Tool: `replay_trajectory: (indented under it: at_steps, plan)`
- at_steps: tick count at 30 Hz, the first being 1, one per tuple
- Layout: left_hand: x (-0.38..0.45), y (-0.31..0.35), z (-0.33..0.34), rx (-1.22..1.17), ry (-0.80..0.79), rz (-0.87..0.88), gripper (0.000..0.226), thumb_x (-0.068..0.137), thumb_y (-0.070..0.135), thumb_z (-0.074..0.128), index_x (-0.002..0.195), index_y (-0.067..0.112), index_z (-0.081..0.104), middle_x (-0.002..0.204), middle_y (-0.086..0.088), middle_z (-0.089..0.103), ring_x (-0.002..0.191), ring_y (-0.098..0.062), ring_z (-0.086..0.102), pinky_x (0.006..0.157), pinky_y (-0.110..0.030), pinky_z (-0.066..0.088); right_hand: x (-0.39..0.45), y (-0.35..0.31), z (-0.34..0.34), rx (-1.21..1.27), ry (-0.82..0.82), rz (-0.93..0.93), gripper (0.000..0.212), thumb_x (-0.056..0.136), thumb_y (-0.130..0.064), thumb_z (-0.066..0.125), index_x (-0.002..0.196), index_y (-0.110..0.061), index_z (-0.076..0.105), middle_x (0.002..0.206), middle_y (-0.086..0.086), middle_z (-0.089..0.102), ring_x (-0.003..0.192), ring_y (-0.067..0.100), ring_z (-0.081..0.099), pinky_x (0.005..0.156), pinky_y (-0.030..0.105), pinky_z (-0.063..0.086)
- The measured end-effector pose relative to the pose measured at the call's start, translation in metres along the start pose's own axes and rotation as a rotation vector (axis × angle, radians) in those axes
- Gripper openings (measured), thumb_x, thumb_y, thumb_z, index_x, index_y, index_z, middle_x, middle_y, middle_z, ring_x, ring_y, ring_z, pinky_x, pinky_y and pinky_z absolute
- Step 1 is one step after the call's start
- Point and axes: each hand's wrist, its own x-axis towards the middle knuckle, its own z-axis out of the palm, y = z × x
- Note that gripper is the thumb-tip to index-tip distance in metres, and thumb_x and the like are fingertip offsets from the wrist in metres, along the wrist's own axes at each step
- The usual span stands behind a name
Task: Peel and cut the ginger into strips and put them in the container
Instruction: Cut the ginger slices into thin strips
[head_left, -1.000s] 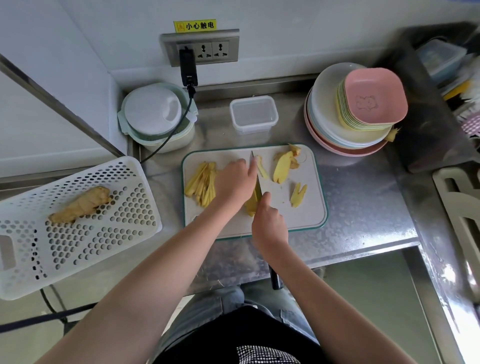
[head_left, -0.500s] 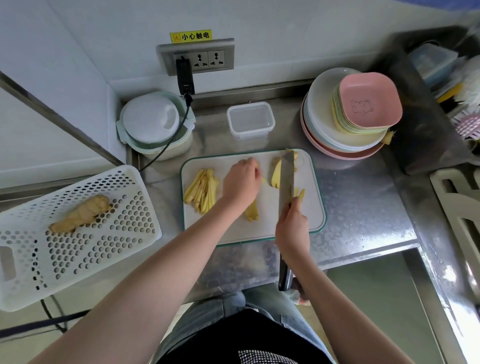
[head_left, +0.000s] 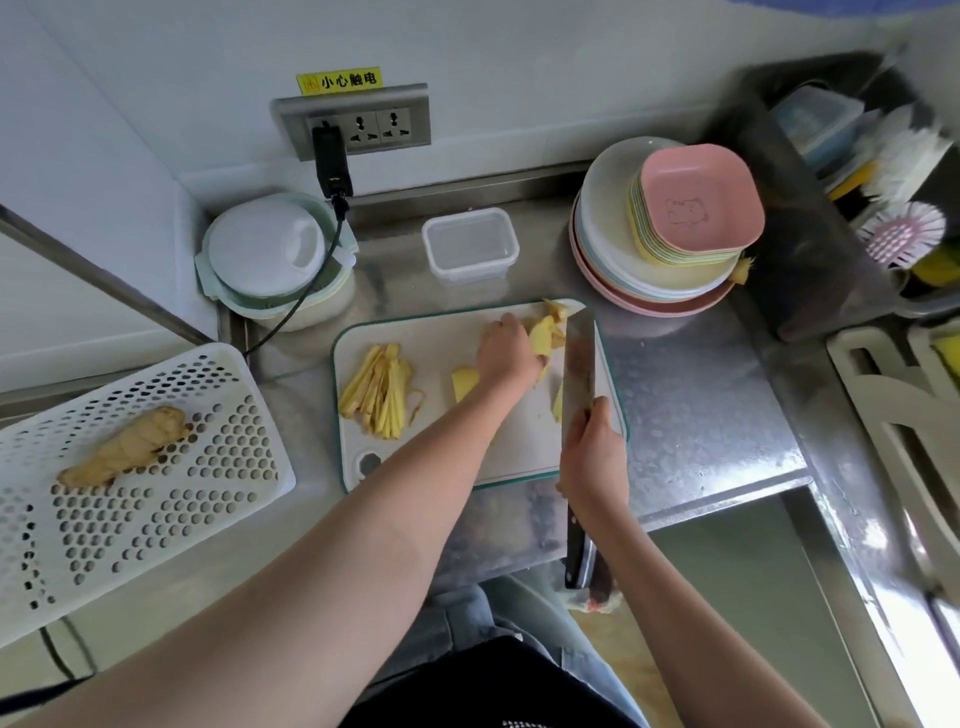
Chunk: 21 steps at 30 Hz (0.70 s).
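Our left hand (head_left: 506, 353) pinches a peeled ginger slice (head_left: 540, 332); our right hand (head_left: 592, 457) grips the knife (head_left: 579, 358). Strips (head_left: 379, 389) lie left (unboxed); the container (head_left: 470, 244) beyond holds nothing.

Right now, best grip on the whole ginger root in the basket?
Pinch the ginger root across its thick upper-right lobe, coming from straight above. It lies flat and diagonal in the white perforated basket, unpeeled and knobbly, with open basket floor on both long sides for fingers.
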Motion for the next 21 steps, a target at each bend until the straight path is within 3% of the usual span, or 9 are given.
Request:
replay_trajectory:
  at_steps: [3, 7, 10, 12, 14, 16, 18, 21]
  plan:
    - [0.002, 0.005, 0.003, -0.062, -0.038, -0.049, 0.061, 0.076, 0.026, 0.077, 0.123, 0.002, 0.044, 0.125, -0.015, 0.056, 0.12, -0.032, 0.049, 0.094, -0.037, 0.042, -0.001, 0.002, -0.006, -0.009, -0.012, -0.006, 0.018, 0.102, -0.027, 0.026, 0.089, -0.016, 0.032, 0.077, 0.009, 0.052, 0.062, 0.032, 0.057, 0.052, 0.054, 0.055]
    - [0.003, 0.003, -0.003, -0.198, -0.073, -0.122, 0.037, 0.074, 0.023, 0.079, 0.103, 0.005, 0.064, 0.109, -0.011, 0.068, 0.103, -0.027, 0.062, 0.083, -0.03, 0.048, 0.0, 0.006, -0.015, -0.032, -0.02, -0.02, 0.016, 0.102, -0.024, 0.027, 0.089, -0.015, 0.031, 0.079, 0.01, 0.053, 0.061, 0.031, 0.056, 0.053, 0.053, 0.055]
    - [-0.003, 0.001, -0.008, -0.272, -0.098, -0.126, 0.029, 0.075, 0.02, 0.076, 0.097, 0.005, 0.065, 0.104, -0.01, 0.067, 0.101, -0.026, 0.061, 0.086, -0.033, 0.05, -0.001, 0.007, -0.015, -0.031, -0.02, -0.008, 0.017, 0.102, -0.024, 0.026, 0.089, -0.015, 0.032, 0.082, 0.011, 0.053, 0.063, 0.033, 0.056, 0.054, 0.054, 0.055]
    - [-0.009, 0.001, -0.016, -0.38, -0.057, -0.127, 0.014, 0.076, 0.015, 0.073, 0.079, 0.013, 0.059, 0.087, -0.004, 0.062, 0.088, -0.023, 0.059, 0.073, -0.03, 0.049, -0.001, 0.004, -0.015, -0.009, -0.023, -0.001, 0.019, 0.102, -0.027, 0.026, 0.089, -0.015, 0.033, 0.083, 0.011, 0.052, 0.064, 0.034, 0.057, 0.055, 0.054, 0.055]
    - [-0.017, -0.008, -0.029, -0.529, 0.011, -0.174, 0.023, 0.072, 0.01, 0.075, 0.08, 0.016, 0.054, 0.08, 0.002, 0.057, 0.076, -0.02, 0.058, 0.063, -0.027, 0.048, -0.001, -0.001, -0.012, 0.001, -0.024, -0.01, 0.021, 0.102, -0.029, 0.026, 0.09, -0.014, 0.034, 0.081, 0.009, 0.051, 0.064, 0.035, 0.057, 0.055, 0.054, 0.055]
    - [-0.029, -0.028, -0.039, -0.654, 0.065, -0.189, 0.033, 0.068, 0.004, 0.078, 0.087, 0.016, 0.054, 0.077, 0.004, 0.058, 0.064, -0.018, 0.06, 0.063, -0.032, 0.054, -0.001, -0.004, -0.008, 0.015, -0.031, -0.026, 0.021, 0.102, -0.028, 0.027, 0.089, -0.013, 0.035, 0.08, 0.008, 0.05, 0.066, 0.036, 0.057, 0.054, 0.055, 0.055]
    - [-0.045, -0.053, -0.041, -0.702, 0.078, -0.187, 0.035, 0.067, -0.002, 0.079, 0.08, 0.017, 0.054, 0.075, 0.001, 0.059, 0.056, -0.016, 0.058, 0.057, -0.035, 0.057, -0.002, -0.007, -0.004, 0.015, -0.054, -0.041, 0.018, 0.102, -0.026, 0.027, 0.089, -0.015, 0.032, 0.078, 0.01, 0.05, 0.065, 0.037, 0.056, 0.055, 0.056, 0.054]
    - [-0.069, -0.078, -0.036, -0.738, 0.03, -0.286, 0.033, 0.068, -0.005, 0.079, 0.083, 0.012, 0.055, 0.076, -0.004, 0.058, 0.056, -0.013, 0.055, 0.039, -0.022, 0.05, -0.004, -0.012, 0.005, -0.01, -0.101, -0.068, 0.016, 0.101, -0.026, 0.026, 0.09, -0.016, 0.032, 0.078, 0.013, 0.052, 0.064, 0.037, 0.057, 0.054, 0.056, 0.054]
